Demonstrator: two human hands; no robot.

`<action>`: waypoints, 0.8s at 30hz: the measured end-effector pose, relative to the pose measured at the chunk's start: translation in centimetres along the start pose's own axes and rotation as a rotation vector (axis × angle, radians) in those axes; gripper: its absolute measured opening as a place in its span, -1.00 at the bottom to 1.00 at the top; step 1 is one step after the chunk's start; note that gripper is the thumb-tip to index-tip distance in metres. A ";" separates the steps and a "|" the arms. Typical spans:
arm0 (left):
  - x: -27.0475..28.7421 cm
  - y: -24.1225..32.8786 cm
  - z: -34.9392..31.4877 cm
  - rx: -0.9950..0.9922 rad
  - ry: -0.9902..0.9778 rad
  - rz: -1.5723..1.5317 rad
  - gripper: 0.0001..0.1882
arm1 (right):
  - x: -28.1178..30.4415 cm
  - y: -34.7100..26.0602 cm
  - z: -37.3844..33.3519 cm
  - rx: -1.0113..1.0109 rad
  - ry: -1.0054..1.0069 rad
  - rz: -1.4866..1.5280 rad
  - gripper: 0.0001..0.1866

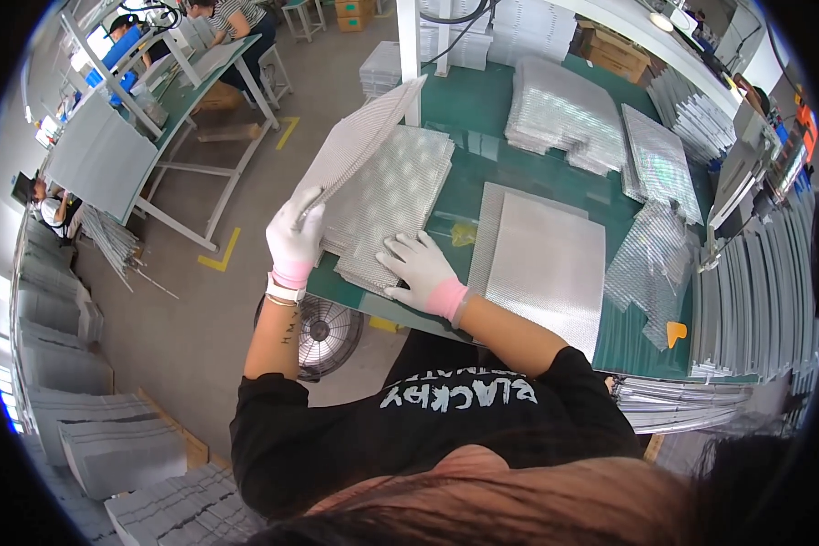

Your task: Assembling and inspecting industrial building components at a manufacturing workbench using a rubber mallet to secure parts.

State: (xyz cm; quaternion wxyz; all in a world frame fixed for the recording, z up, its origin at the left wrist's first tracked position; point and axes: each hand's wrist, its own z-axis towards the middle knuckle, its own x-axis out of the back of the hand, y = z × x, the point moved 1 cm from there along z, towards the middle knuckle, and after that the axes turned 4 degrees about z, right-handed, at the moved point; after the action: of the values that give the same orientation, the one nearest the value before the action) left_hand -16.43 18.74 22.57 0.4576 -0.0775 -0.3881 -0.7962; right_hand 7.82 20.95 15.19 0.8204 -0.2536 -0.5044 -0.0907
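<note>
My left hand (295, 235), in a white glove with a pink cuff, is closed on the near edge of a thin grey mesh-textured sheet (359, 138). That sheet stands tilted up above the left part of a stack of silvery patterned sheets (408, 177). With fingers spread, my right hand (420, 273) lies flat on the near corner of the stack. Just right of it, two pale rectangular sheets (551, 264) overlap on the green table (482, 150). A small yellow piece (463, 235) lies between them and the stack.
Piles of bubble-textured silvery sheets (564, 114) sit farther back, beside a white post (410, 59). Many thin grey panels (760, 282) stand along the right. A floor fan (323, 335) is below the table's left edge. Other people (237, 20) sit at a bench far left.
</note>
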 end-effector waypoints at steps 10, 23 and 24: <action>0.0 -0.1 -0.6 0.010 -0.023 -0.007 -0.71 | -0.3 1.4 -1.3 -0.003 -0.160 0.245 -0.38; -2.6 0.7 -4.8 -0.351 -0.665 0.174 -0.45 | 2.9 3.2 1.8 -0.997 0.198 1.816 -0.47; -2.4 0.7 -4.9 -0.336 -0.662 0.152 -0.33 | 3.0 3.6 1.8 -0.944 0.204 1.952 -0.55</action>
State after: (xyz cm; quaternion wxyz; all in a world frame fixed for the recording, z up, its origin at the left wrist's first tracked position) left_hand -13.37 16.81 18.42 0.3460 -0.4331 -0.3720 -0.7445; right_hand 9.32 25.22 17.31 0.3968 -0.8257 0.0706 0.3947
